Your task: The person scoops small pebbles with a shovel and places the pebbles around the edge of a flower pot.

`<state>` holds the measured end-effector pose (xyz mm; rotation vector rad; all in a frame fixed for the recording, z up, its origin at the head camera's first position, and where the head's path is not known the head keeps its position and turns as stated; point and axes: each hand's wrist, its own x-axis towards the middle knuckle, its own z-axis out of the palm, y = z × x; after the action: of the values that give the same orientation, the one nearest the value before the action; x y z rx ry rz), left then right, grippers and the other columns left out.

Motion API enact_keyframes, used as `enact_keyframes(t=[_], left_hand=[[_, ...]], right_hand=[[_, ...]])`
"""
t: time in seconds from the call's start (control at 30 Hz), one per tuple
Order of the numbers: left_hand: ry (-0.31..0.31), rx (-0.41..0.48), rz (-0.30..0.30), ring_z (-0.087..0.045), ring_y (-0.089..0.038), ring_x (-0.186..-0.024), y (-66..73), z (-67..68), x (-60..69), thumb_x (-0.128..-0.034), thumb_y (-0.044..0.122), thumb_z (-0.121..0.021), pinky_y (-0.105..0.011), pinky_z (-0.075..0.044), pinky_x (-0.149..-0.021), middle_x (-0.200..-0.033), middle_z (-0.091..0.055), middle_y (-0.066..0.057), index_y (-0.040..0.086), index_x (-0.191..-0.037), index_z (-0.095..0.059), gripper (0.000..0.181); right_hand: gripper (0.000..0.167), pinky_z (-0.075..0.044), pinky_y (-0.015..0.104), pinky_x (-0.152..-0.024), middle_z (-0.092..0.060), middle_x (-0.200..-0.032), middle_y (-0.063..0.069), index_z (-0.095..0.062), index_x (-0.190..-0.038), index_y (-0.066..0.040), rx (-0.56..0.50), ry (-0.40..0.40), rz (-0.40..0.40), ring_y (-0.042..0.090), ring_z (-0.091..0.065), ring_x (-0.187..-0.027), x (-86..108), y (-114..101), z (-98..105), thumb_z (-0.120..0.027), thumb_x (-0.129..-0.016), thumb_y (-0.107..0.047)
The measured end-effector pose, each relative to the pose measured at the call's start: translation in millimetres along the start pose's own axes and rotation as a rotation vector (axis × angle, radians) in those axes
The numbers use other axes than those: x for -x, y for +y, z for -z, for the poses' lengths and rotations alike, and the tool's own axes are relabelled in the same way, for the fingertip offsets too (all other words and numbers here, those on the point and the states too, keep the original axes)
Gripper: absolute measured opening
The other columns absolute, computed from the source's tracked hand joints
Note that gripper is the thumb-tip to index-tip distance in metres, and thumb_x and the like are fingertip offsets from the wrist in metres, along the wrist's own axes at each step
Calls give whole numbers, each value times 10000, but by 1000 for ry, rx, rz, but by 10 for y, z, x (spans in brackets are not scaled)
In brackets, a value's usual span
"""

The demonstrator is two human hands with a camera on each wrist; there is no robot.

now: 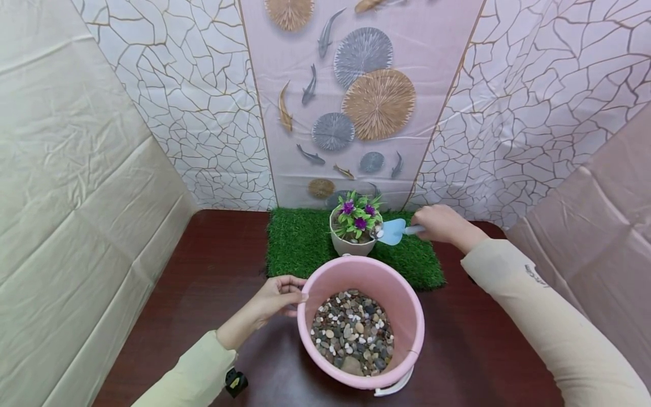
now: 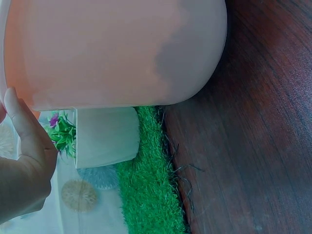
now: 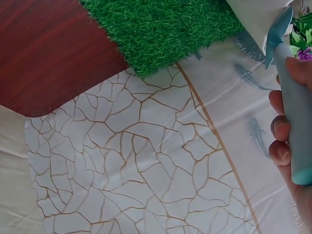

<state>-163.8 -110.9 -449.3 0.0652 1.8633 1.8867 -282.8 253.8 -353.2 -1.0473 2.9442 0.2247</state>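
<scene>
I have room over the dark wooden tabletop [image 1: 224,243] left of the artificial grass mat [image 1: 297,243]; straight ahead, the pink bucket [image 1: 404,322] and the white flowerpot [image 1: 352,247] just beyond block any low path.

Blue trowel [image 1: 392,232] at white flowerpot [image 1: 352,247]

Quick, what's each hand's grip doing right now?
Left hand: closed, holding the pink bucket's rim.
Right hand: closed, holding the blue trowel.
</scene>
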Motion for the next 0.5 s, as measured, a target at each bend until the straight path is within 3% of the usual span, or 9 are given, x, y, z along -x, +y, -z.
enact_keyframes(t=[0.3,0.5], left_hand=[[0,-5,8,-614,-60,-677,-5,4,-4,-833,19,-630,-153,-560,-548,-776,-610,51,-120,-1221,-505,431],[1,-6,5,-617,-63,-682,-7,12,-6,-833,18,-632,-164,-568,-560,-776,-610,53,-121,-1224,-503,434]], right_hand=[[116,-441,305,-477,-612,-677,26,-643,-683,-108,55,19,30,142,-461,-544,-33,0,36,-724,-726,-37],[208,-409,291,-472,-566,-652,15,-563,-637,-121,68,33,8,146,-414,-540,-4,44,49,-727,-717,-21]])
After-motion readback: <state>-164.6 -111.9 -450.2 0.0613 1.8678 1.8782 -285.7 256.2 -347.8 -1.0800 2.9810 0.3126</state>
